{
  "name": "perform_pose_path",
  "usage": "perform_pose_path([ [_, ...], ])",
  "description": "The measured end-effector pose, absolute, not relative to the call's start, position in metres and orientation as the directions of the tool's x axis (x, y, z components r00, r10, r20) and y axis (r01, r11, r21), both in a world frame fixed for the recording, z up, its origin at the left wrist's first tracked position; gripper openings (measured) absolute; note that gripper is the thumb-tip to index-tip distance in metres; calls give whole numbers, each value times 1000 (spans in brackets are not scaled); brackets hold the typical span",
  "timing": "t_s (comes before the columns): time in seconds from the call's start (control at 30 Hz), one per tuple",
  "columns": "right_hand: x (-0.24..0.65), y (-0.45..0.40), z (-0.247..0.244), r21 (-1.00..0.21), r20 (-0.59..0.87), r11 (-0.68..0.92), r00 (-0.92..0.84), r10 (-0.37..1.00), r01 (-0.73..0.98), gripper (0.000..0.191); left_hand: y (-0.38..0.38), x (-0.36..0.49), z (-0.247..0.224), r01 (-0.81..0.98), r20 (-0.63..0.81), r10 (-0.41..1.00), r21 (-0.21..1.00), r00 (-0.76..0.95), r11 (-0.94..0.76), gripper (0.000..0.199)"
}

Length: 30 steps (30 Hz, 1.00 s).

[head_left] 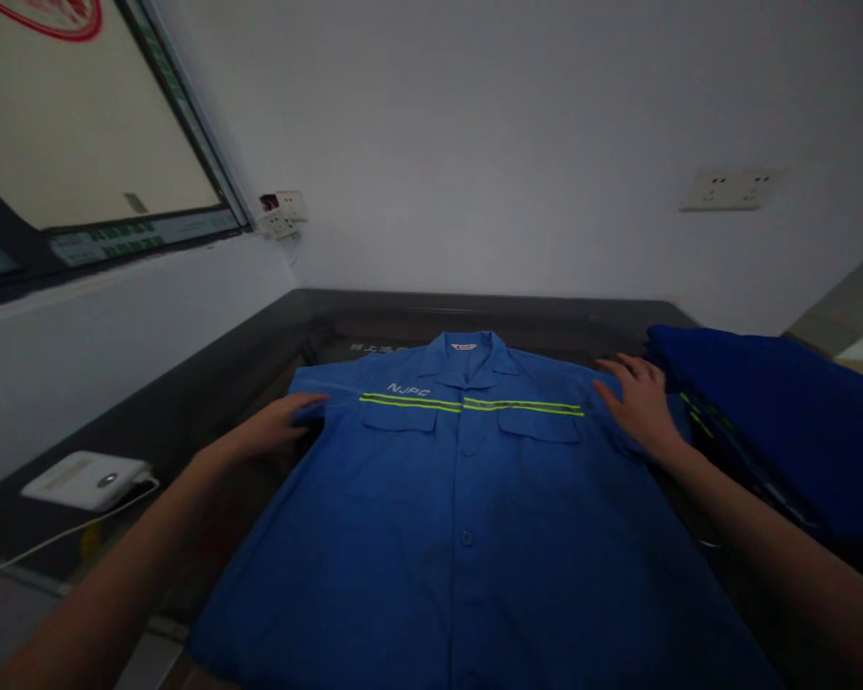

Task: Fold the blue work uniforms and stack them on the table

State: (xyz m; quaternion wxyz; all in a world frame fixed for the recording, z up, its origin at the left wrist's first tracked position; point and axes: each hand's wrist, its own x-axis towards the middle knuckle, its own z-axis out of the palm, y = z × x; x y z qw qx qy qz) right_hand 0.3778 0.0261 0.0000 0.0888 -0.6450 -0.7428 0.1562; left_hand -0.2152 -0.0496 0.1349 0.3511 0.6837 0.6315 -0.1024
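A blue short-sleeved work shirt [409,498] lies spread out front side up, its collar away from me. It has buttons down the front, two chest pockets, yellow-green stripes and the letters NJPC. My left hand [280,422] touches the hem of the sleeve on the left, fingers stretched out and the thumb apart. On the opposite sleeve rests my right hand [641,407], open with its fingers spread. Part of that sleeve is hidden beneath the hand and forearm.
Folded blue garments [769,422] are stacked close to my right forearm. A white device [86,479] with a cable [64,532] sits on the ledge at left. Behind the dark table [489,305] stands a wall with sockets [732,190]; a window [93,125] is on the left.
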Motion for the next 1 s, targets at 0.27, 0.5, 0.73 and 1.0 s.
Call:
perform_pose_path([
  [0.27, 187, -5, 68, -755, -23, 417, -656, 754, 506, 32, -70, -198, 107, 956, -363, 932, 269, -16, 121, 33],
  [0.5, 52, -42, 83, -849, -40, 407, -809, 587, 337, 40, -74, -196, 109, 928, -299, 939, 272, -170, 255, 34],
  [0.73, -6, -35, 80, -871, 12, 360, -718, 696, 334, 42, -72, -190, 111, 893, -338, 928, 354, -157, 279, 36],
  [1.0, -15, -30, 70, -862, -53, 305, -671, 739, 404, 23, -76, -182, 115, 915, -279, 959, 375, -43, 151, 32],
])
